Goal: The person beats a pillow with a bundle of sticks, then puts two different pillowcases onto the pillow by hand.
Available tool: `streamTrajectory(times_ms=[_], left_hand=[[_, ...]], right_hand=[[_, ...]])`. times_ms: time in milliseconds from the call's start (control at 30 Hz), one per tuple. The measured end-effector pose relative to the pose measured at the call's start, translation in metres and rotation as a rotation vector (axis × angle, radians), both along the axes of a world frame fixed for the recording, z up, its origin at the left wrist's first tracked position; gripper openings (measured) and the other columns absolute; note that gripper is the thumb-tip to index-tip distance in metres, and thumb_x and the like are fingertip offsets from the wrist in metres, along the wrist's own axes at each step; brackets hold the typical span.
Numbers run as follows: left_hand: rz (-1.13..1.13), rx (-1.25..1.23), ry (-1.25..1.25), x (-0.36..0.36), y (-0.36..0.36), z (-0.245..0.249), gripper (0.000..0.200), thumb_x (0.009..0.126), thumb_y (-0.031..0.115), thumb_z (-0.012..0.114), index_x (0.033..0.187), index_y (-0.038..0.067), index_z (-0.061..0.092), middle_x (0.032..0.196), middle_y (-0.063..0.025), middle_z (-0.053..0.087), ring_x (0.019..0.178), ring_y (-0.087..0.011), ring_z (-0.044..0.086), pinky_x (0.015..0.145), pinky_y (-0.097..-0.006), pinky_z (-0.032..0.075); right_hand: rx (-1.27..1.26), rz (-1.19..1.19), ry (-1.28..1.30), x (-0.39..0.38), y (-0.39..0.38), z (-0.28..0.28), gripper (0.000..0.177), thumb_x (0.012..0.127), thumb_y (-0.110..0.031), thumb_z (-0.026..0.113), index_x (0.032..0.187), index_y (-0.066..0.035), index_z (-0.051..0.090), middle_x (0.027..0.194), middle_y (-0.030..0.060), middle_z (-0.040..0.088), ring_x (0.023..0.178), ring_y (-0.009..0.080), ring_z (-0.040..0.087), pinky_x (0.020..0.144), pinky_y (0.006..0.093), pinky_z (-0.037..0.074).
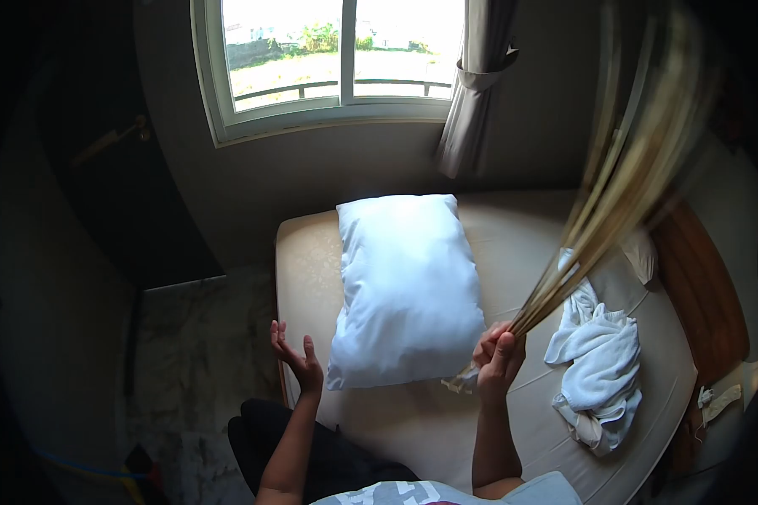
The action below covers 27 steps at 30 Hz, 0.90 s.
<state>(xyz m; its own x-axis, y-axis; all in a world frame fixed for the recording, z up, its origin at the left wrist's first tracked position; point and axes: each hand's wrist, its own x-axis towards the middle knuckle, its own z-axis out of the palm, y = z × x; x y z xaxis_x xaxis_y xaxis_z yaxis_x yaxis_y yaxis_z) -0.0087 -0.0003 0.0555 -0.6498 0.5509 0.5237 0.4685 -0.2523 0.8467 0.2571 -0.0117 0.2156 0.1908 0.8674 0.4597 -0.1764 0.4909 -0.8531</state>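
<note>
Now, broom (619, 198): blurred strands fanning up on the bed's (413, 421) right side; I'd want a firm fist, a loose wrist, and the tips clear of the curtain (477, 80).
Right hand (499, 358): clamped round the broom's narrow end, by the pillow's near right corner.
Left hand (299, 362): nothing held, digits apart, near the bed's left edge; I'd leave it outside the swing.
Pillow (406, 290): on the bed, left of my grip.

A bedroom, apparently in a home: a pale mattress (522, 244) lies across the middle, bearing a plump white pillow (408, 290), with a wooden headboard (701, 278) at the right. Behind it, a two-pane window (346, 59) with a tied-back curtain (472, 109) looks onto greenery (320, 37). A dark door (114, 177) stands at the left.
</note>
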Motion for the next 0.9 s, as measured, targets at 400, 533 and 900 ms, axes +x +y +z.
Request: streamTrajectory(times_ms=[400, 533, 900], left_hand=[[-0.303, -0.204, 0.298, 0.041, 0.009, 0.007, 0.053, 0.084, 0.033, 0.053, 0.125, 0.004, 0.037, 0.135, -0.0137, 0.028, 0.126, -0.0315, 0.019, 0.103, -0.0458, 0.015], [-0.488, -0.417, 0.538, 0.071, 0.022, 0.014, 0.059, 0.084, 0.036, 0.053, 0.133, 0.012, 0.031, 0.142, -0.0048, 0.025, 0.132, -0.0300, 0.014, 0.104, -0.0512, 0.009], [-0.582, -0.574, 0.608, 0.090, 0.009, -0.018, 0.077, 0.081, 0.048, 0.053, 0.138, 0.009, 0.018, 0.145, -0.0076, 0.017, 0.135, -0.0296, 0.007, 0.102, -0.0588, 0.001]], right_hand=[[-0.256, 0.026, 0.057, 0.040, 0.010, 0.016, 0.031, 0.093, -0.037, 0.041, 0.078, -0.010, 0.037, 0.056, -0.0036, 0.028, 0.041, 0.0040, 0.022, 0.036, 0.0198, 0.019], [0.549, -0.618, 0.140, 0.058, 0.033, 0.023, 0.038, 0.092, -0.042, 0.039, 0.077, -0.008, 0.032, 0.057, -0.0017, 0.027, 0.043, 0.0043, 0.021, 0.036, 0.0180, 0.020], [-0.405, -0.180, -0.113, 0.094, 0.015, -0.019, 0.027, 0.094, -0.034, 0.039, 0.082, -0.010, 0.041, 0.059, -0.0058, 0.032, 0.044, 0.0019, 0.025, 0.037, 0.0172, 0.021]])
